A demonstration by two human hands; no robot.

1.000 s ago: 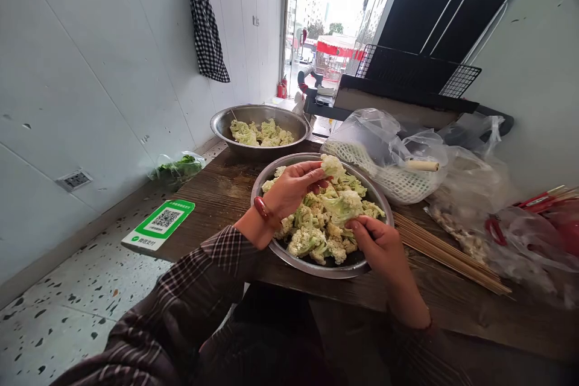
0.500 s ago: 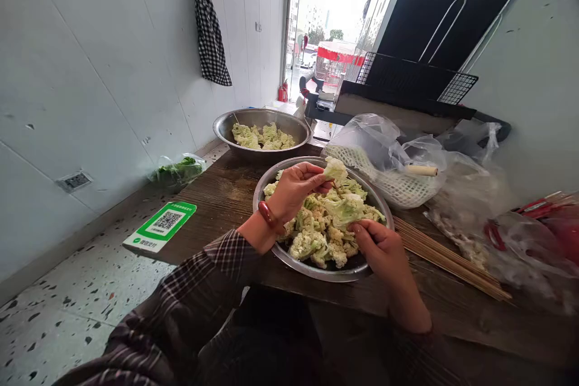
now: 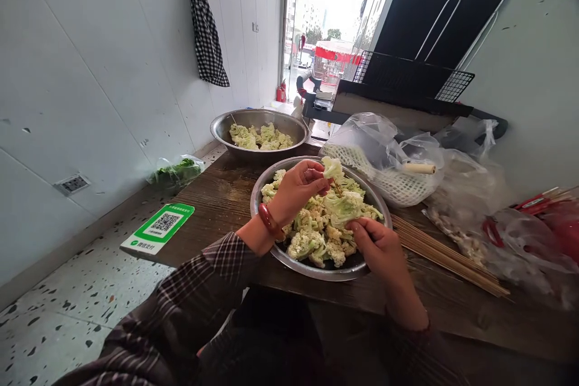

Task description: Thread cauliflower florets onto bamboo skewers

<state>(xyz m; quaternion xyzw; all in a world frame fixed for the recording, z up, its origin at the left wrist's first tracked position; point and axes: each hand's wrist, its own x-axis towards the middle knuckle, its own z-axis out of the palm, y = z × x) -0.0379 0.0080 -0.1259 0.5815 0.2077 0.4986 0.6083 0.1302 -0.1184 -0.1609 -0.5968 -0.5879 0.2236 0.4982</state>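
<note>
My left hand (image 3: 298, 190), with a reddish bangle at the wrist, pinches a small cauliflower floret (image 3: 332, 167) at the fingertips. Thumb and forefinger of my right hand (image 3: 377, 244) grip the lower edge of a larger cauliflower piece (image 3: 344, 208). Both pieces are held just above a metal basin (image 3: 332, 274) heaped with cauliflower florets (image 3: 310, 241). Whether a skewer links the two held pieces, I cannot tell. Thin wooden skewers (image 3: 447, 256) lie in a bundle on the table, right of the basin.
A second metal basin (image 3: 221, 132) with cauliflower stands behind. Plastic bags (image 3: 375, 132) and white netting crowd the dark wooden table (image 3: 212, 187) at the right. A green payment-code card (image 3: 158, 229) lies at its left edge. Bagged greens (image 3: 176, 170) sit beyond, by the wall.
The whole view has shifted slightly. The floret in my left hand tilts a little differently and sits slightly lower against my fingers; both hands keep their grips.
</note>
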